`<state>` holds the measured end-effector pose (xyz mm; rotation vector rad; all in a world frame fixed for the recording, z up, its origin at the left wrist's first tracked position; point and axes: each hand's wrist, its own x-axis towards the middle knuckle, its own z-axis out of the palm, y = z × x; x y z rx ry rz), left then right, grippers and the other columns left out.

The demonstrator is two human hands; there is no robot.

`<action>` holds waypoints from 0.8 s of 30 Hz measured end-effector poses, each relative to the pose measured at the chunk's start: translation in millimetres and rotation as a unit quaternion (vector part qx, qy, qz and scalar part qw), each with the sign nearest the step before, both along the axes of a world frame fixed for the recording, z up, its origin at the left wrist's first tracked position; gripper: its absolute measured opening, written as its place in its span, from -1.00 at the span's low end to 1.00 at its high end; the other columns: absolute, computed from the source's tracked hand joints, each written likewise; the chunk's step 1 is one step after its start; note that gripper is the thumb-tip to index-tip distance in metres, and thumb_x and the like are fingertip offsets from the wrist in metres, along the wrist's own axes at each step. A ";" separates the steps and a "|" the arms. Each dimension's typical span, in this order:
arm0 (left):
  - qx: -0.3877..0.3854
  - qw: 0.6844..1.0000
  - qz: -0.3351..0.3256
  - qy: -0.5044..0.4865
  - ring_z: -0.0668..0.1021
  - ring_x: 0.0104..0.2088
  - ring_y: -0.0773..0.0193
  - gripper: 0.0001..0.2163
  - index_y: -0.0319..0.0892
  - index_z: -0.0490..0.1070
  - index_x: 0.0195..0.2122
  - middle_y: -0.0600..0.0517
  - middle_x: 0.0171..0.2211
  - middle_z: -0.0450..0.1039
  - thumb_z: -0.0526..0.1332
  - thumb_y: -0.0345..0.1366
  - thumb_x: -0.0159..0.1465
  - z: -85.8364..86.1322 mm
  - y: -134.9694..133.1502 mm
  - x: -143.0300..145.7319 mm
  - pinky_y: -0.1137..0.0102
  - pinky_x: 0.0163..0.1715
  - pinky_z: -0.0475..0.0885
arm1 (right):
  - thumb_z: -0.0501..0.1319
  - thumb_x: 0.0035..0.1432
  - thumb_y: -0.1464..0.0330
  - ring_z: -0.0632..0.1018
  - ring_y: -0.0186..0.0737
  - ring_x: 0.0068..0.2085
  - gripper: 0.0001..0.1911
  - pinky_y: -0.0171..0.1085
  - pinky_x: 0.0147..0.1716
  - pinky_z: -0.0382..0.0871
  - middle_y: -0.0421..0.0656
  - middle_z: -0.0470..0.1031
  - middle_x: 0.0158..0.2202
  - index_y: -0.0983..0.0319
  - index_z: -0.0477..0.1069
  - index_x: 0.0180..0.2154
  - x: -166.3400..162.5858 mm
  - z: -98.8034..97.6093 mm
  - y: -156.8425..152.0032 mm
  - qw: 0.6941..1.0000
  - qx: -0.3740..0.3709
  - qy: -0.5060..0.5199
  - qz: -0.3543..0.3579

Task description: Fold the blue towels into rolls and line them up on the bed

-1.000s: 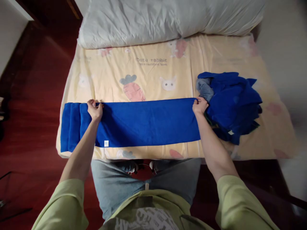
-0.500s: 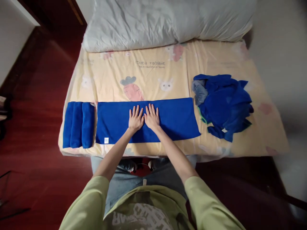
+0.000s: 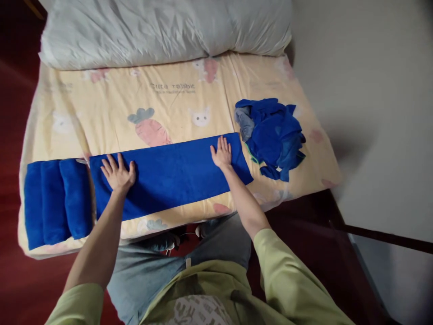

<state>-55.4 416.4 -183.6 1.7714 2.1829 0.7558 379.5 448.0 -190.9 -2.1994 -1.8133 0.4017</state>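
Observation:
A long blue towel (image 3: 176, 174) lies spread flat across the front of the bed. My left hand (image 3: 119, 175) rests on its left end, palm down with the fingers spread. Near the right end of the same towel, my right hand (image 3: 222, 154) lies flat with its fingers stretched out. Neither hand grips anything. To the left sit three rolled blue towels (image 3: 54, 198), side by side. A crumpled heap of blue cloths (image 3: 275, 133) lies to the right of the towel, with a grey cloth (image 3: 245, 122) at its left side.
A yellow bedsheet (image 3: 111, 104) with carrot and rabbit prints covers the bed. Along the far side lies a big pale grey quilt or cover (image 3: 162, 31). A grey wall (image 3: 372, 90) stands to the right, and dark red floor shows around the bed.
My hands have slid apart from the towel's middle, the left toward its left end and the right toward its right end. The view has shifted to the right and tilted.

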 end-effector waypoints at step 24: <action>-0.010 0.980 -0.190 -0.056 -0.10 0.57 -0.06 -0.34 -0.33 0.11 0.51 -0.25 0.54 -0.07 0.05 -0.11 0.45 5.6 -49.1 137.3 -0.08 0.54 -0.26 | -0.07 0.52 0.24 -0.19 -0.03 0.59 -0.30 0.10 0.55 -0.41 -0.04 -0.11 0.58 0.37 -0.07 0.54 -108.6 31.2 -59.9 0.980 0.015 0.032 0.198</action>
